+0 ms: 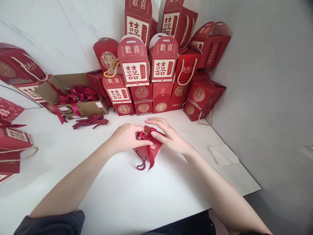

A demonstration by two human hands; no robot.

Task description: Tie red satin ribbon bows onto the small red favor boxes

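A small red gift box (156, 149) with pale printed characters sits on the white table (107, 199) between my hands. Across its top lies a dark red satin ribbon (150, 157), gathered in a bow, one tail hanging toward me. A twisted red cord (141, 167) dangles at the box's near left. My left hand (127, 138) pinches the ribbon bow between thumb and fingers. My right hand (168, 135) rests over the far right side of the box, fingers stretched out and thumb against the ribbon. Parts of the box top are hidden under both hands.
Stacked red gift boxes (161, 94) stand along the back wall, several with rope handles. An open cardboard box (90, 109) holds red ribbon bows, with more loose ribbons (90, 121) before it. More red boxes (14, 140) stand at left. A white cloth (223, 155) lies at right.
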